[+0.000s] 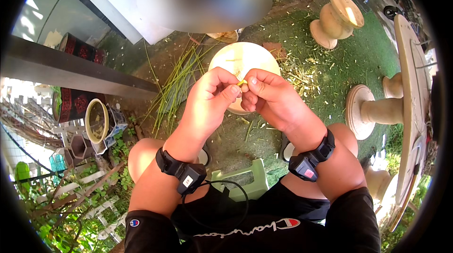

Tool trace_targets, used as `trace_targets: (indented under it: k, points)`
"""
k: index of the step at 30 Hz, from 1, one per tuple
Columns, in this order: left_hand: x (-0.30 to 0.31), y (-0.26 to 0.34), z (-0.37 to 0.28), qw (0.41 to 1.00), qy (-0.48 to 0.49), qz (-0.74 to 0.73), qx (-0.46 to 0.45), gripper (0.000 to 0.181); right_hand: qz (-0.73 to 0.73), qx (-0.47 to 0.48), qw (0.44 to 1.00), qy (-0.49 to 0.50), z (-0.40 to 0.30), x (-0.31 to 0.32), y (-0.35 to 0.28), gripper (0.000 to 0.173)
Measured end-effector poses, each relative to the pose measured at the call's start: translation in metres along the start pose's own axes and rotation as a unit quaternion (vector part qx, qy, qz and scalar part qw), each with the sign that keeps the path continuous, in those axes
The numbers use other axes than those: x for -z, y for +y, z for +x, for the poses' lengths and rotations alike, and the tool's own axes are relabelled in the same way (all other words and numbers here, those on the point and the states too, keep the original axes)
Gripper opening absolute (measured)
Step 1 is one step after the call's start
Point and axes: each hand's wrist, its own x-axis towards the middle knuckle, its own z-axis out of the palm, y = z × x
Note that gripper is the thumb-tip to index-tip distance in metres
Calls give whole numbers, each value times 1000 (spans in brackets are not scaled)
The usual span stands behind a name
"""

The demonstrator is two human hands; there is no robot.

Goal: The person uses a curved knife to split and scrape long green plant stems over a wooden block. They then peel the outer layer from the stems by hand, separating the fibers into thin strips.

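My left hand (216, 94) and my right hand (267, 92) meet in front of me, above a round pale stool top (244, 53). Between the fingertips of both is a small yellow-green strip (242, 83), perhaps a piece of plant stem; its exact form is too small to tell. Thin pale fragments (231, 60) lie on the stool top. Left of it, a spread of long green stems (177, 79) rests on the ground. To the right, a heap of short pale cut bits (302, 76) lies on the green floor.
A light green plastic stool (244, 178) is between my knees. A turned stone stool (334, 19) stands at the upper right, a stone table (407, 111) at the far right. On the left are a metal beam (78, 69), pots (96, 120) and leafy plants. A blurred oval covers the top.
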Motion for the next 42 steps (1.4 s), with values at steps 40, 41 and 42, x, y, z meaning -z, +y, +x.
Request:
trace_targets:
  k: [40, 41, 42]
  points:
    - [-1, 11, 10, 997, 15, 73, -5, 9, -202, 0, 977, 69, 1, -3, -6, 19]
    - [0, 15, 8, 994, 8, 113, -3, 9, -251, 7, 964, 83, 0, -4, -8, 17]
    - [0, 17, 8, 990, 14, 136, -21, 9, -313, 62, 942, 104, -1, -6, -7, 15]
